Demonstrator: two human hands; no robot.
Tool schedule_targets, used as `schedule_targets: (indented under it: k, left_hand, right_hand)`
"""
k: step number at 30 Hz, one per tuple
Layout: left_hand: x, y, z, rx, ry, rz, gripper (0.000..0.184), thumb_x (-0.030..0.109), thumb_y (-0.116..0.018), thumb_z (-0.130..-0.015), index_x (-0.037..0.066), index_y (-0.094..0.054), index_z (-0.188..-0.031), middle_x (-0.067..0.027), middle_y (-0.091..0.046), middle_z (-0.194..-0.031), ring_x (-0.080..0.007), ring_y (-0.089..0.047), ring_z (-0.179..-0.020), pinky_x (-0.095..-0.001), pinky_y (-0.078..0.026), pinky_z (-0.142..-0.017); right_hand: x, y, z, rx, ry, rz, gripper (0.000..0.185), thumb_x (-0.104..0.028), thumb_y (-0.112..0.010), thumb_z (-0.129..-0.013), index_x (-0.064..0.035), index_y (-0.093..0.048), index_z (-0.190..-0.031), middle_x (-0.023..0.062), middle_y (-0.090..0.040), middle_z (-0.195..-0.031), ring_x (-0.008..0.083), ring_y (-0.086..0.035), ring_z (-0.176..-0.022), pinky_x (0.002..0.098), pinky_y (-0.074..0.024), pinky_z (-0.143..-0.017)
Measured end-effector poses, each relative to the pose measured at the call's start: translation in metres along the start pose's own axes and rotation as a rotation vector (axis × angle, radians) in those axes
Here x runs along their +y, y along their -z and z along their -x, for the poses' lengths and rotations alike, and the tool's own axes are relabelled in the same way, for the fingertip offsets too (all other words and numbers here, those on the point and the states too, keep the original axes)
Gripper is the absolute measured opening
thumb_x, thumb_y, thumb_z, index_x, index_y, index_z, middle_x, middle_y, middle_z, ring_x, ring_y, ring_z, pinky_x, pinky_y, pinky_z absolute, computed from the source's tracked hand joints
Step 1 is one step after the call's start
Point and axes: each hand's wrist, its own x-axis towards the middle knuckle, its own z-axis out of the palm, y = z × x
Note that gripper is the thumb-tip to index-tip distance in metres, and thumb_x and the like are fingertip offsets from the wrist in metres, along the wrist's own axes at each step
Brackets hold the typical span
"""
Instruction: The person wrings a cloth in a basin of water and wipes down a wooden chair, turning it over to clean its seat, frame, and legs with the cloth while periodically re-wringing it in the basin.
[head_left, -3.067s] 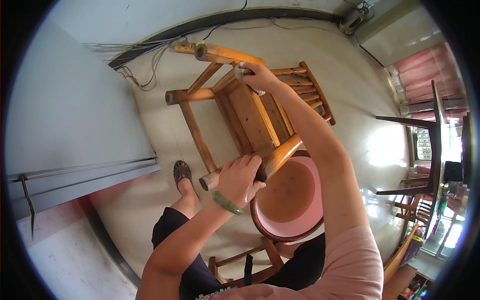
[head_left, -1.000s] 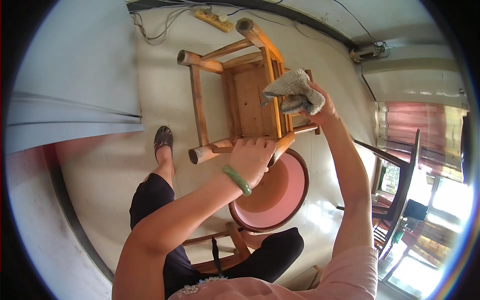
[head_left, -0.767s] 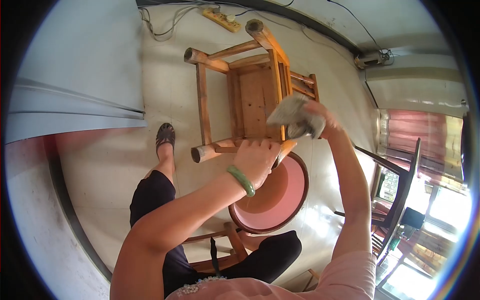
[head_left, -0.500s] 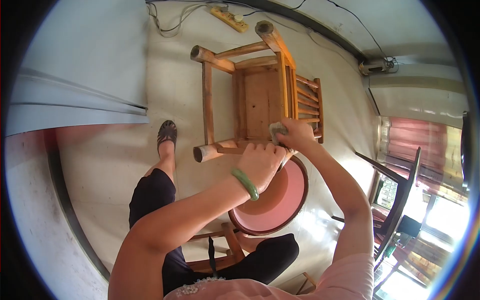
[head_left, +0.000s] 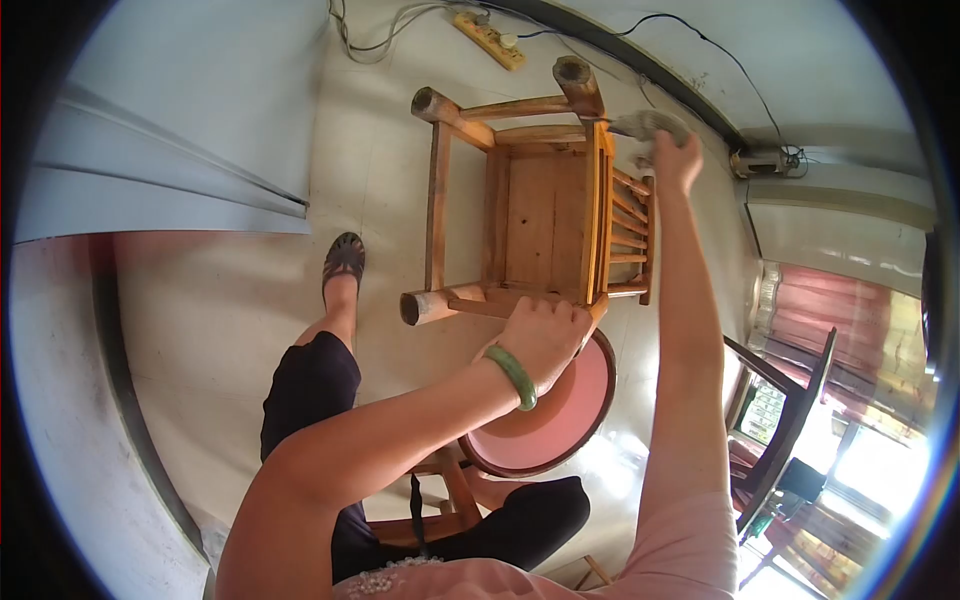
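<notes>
The chair (head_left: 545,225) looks stiff, fairly heavy, best held by the leg (head_left: 599,307) the left hand (head_left: 546,340) grips, while the right hand (head_left: 678,162) clutches a cloth (head_left: 655,124).

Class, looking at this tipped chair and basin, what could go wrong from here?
If the left hand slips, the chair might knock the basin close by, perhaps spilling any water inside.

The power strip lies on the floor near the chair; if the cloth in the right hand is wet, drips might reach it.
</notes>
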Motion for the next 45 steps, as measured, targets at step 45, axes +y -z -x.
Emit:
schedule_targets:
  k: [45]
  left_hand:
    - [-0.011, -0.004, 0.043, -0.227, -0.013, -0.354, 0.028, 0.015, -0.051, -0.073, 0.000, -0.057, -0.096, -0.0135, -0.060, -0.079, -0.0259, -0.056, -0.076, -0.0379, -0.041, -0.063]
  right_hand:
    - [-0.095, -0.190, 0.077, -0.884, 0.591, 0.599, 0.026, -0.013, -0.057, -0.073, -0.0075, -0.053, -0.097, 0.0112, -0.055, -0.098, 0.0284, -0.048, -0.100, 0.0377, -0.0442, -0.080]
